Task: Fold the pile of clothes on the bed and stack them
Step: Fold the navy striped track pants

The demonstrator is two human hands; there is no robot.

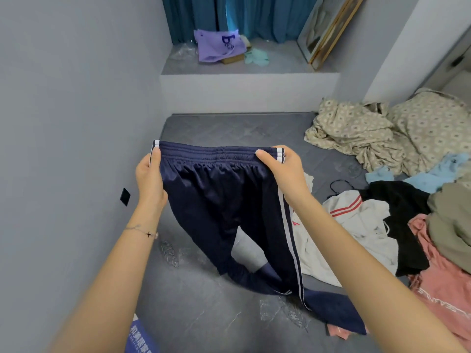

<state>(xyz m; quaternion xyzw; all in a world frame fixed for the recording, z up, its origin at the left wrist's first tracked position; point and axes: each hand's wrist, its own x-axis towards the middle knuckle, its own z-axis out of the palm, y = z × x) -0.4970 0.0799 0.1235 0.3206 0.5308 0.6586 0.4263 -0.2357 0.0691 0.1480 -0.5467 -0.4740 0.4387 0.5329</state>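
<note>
Navy track pants (224, 200) with white side stripes hang in the air over the grey bed (204, 314). My left hand (150, 174) grips the left end of the waistband and my right hand (283, 169) grips the right end, stretching it flat. The legs trail down and lie crumpled on the mattress. A pile of unfolded clothes lies at the right: a white top with red stripes (354, 225), a black garment (402, 215), a pink shirt (443, 284), an olive piece (451, 220) and a light blue one (428, 174).
A grey wall runs close along the left side. A patterned beige blanket (369, 131) is bunched at the back right of the bed. Behind the bed, a raised ledge (249, 82) holds a purple bag (216, 45) and a leaning framed mirror (328, 29).
</note>
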